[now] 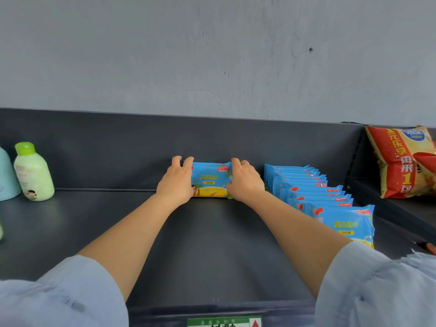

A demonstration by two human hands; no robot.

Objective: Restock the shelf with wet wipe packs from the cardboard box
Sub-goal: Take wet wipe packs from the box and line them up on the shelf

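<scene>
Right now I have both hands on the blue-and-yellow plastic wet wipe pack, which stands on its long edge far back on the dark grey metal shelf. Its long axis runs left to right along the back panel. My left hand grips its left end and my right hand its right end. The row of matching blue packs stands near the right hand's side.

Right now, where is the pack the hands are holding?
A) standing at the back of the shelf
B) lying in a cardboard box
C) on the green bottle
A: the left hand and right hand grip the ends of the wet wipe pack, standing upright at the back of the shelf.
</scene>
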